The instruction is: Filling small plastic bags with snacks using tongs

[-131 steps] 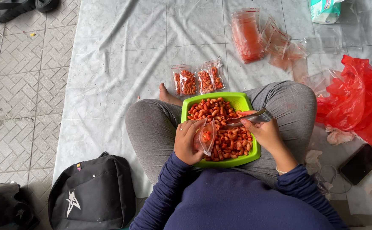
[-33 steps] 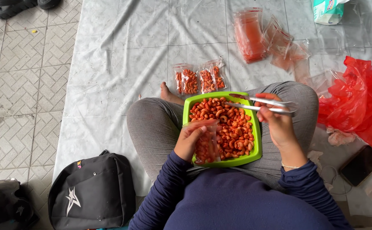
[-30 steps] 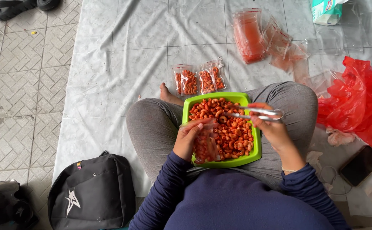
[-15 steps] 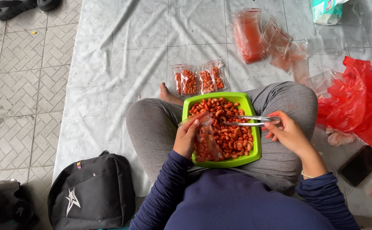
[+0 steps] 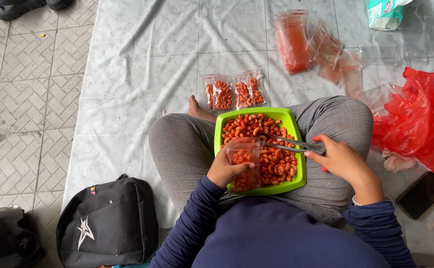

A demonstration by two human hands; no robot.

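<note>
Spread over grey paving, a pale plastic sheet [image 5: 142,74] seats the person, whose left hand [image 5: 225,169] pinches a small clear bag [image 5: 245,159] upright over the green tray [image 5: 300,164] of red macaroni snacks on the lap. Right hand [image 5: 342,160] squeezes metal tongs [image 5: 291,144] into the pile. Judging by the narrow bag mouth, pieces could spill if the tongs miss; three filled bags [image 5: 234,93] lie beyond the tray.

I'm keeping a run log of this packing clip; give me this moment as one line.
left hand: holds open clear pouch | right hand: metal tongs in red macaroni snacks | green tray on lap
</note>
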